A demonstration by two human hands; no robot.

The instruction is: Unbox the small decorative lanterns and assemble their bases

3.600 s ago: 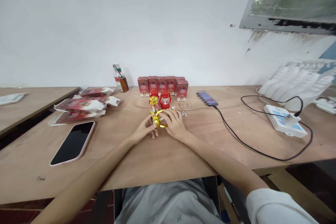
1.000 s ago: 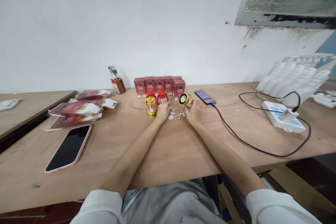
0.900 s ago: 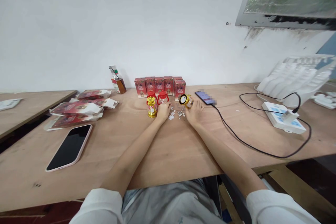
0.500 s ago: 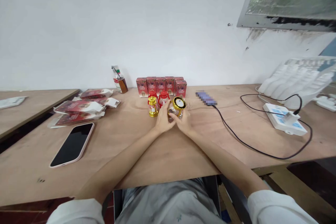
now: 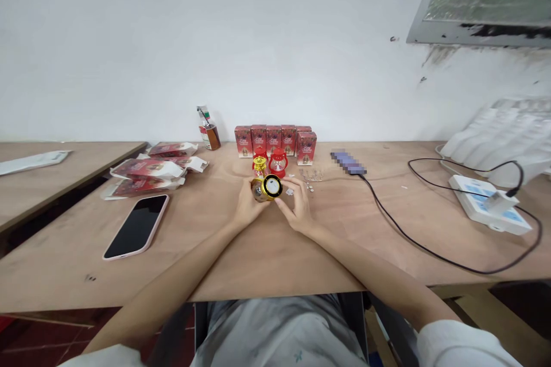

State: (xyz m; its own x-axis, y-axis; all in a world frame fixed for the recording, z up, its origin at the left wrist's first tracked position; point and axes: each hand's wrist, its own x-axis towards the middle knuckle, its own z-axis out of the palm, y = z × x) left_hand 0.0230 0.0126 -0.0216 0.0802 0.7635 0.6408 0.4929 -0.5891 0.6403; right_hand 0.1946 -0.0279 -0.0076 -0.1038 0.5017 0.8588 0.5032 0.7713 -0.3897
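Note:
My left hand point(image 5: 246, 207) is closed around a small gold lantern point(image 5: 259, 190) lying on its side. The lantern's round base, black-rimmed with a white disc, faces right and toward me. My right hand point(image 5: 298, 206) has its thumb and a fingertip at the edge of that base, curved around it. Just behind stands another gold lantern point(image 5: 260, 165), partly covered by the held one. Two red lanterns stand there too; the right one point(image 5: 278, 163) shows clearly. Small white pieces point(image 5: 290, 191) and button cells point(image 5: 310, 188) lie right of the lantern, partly behind my fingers.
Several red printed boxes point(image 5: 273, 140) stand along the wall. Flattened red cartons point(image 5: 148, 169) and a black phone point(image 5: 136, 226) lie left. A bottle point(image 5: 209, 133) stands at the back. Right are a charging phone point(image 5: 349, 162), its cable, a power strip point(image 5: 491, 206) and white plastic pieces point(image 5: 495, 137).
My left hand left the red lanterns and joined my right hand on the gold lantern. Both hands brought it left and nearer; its base, earlier facing up, now tilts toward me.

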